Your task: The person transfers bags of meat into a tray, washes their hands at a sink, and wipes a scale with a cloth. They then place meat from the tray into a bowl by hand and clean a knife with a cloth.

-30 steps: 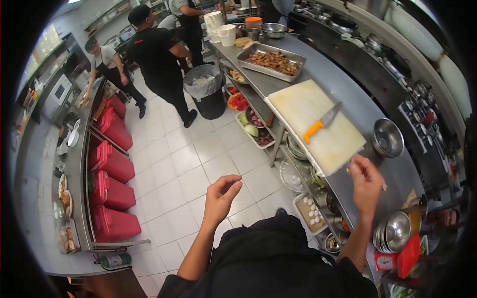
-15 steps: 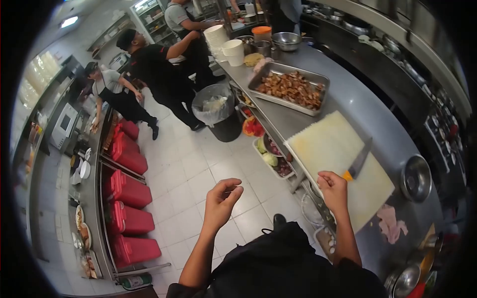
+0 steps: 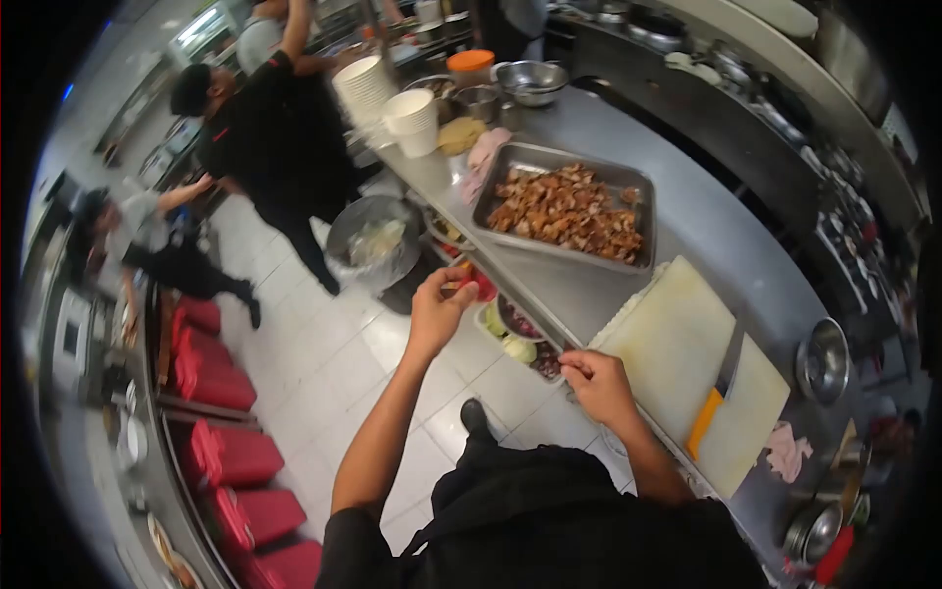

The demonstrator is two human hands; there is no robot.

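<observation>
My left hand (image 3: 442, 309) hangs in the air left of the counter edge, its fingers curled with a gap between thumb and fingers and nothing in it. Close to the near edge of the white cutting board (image 3: 672, 344) is my right hand (image 3: 597, 381), fingers bent inward; whether it holds anything is hidden. A knife with an orange handle (image 3: 704, 424) lies on the board, untouched. Beyond the board, a metal tray (image 3: 643, 257) holds chopped browned meat (image 3: 569, 211).
White stacked tubs (image 3: 412, 123), an orange-lidded container (image 3: 471, 67) and metal bowls (image 3: 530, 80) stand at the far counter end. A lined bin (image 3: 373, 240) is on the floor. Co-workers stand at left. Red bins (image 3: 235, 452) line the left side. A pink cloth (image 3: 787, 452) lies beside the board.
The view has shifted toward the counter and tray. Both hands have moved forward, and my right hand has moved from beside the knife handle to the board's left edge.
</observation>
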